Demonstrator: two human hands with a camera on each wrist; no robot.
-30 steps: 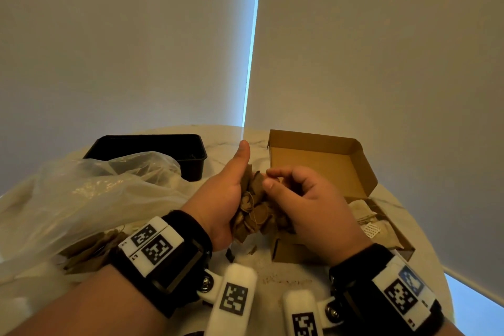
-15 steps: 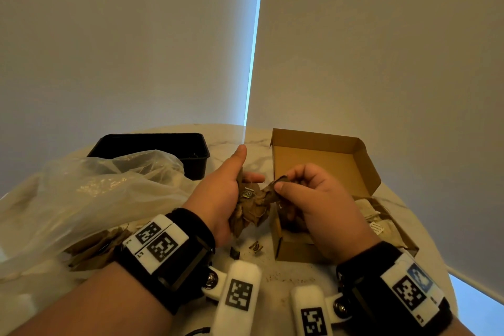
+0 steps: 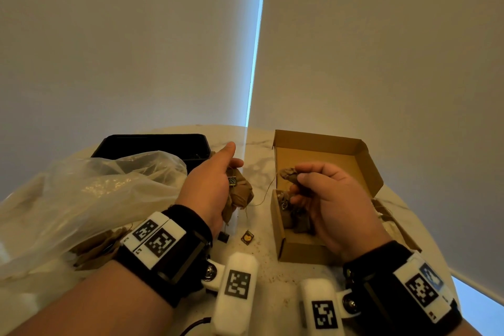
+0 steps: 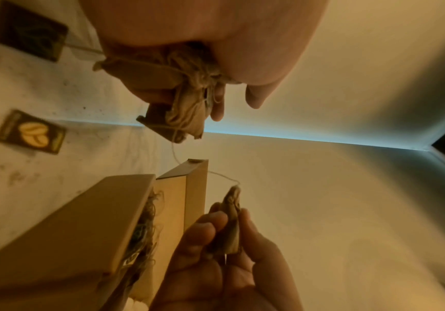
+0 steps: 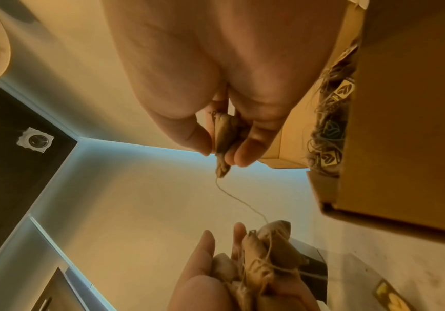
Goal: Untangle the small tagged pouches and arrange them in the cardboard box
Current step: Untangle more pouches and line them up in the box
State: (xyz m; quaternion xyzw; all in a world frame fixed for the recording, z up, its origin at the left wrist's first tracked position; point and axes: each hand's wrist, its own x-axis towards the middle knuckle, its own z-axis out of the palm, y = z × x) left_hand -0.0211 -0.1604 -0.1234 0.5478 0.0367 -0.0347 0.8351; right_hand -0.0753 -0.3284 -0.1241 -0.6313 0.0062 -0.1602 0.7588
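Two coffee-bean tags (image 3: 247, 237) lie beside box (image 3: 300, 252).

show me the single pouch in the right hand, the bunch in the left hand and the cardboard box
single pouch (image 5: 225, 134): right wrist view, its crumpled middle between thumb and fingers
bunch of pouches (image 3: 240, 194): head view, brown clump beside the left palm
cardboard box (image 3: 275, 215): head view, left outer wall
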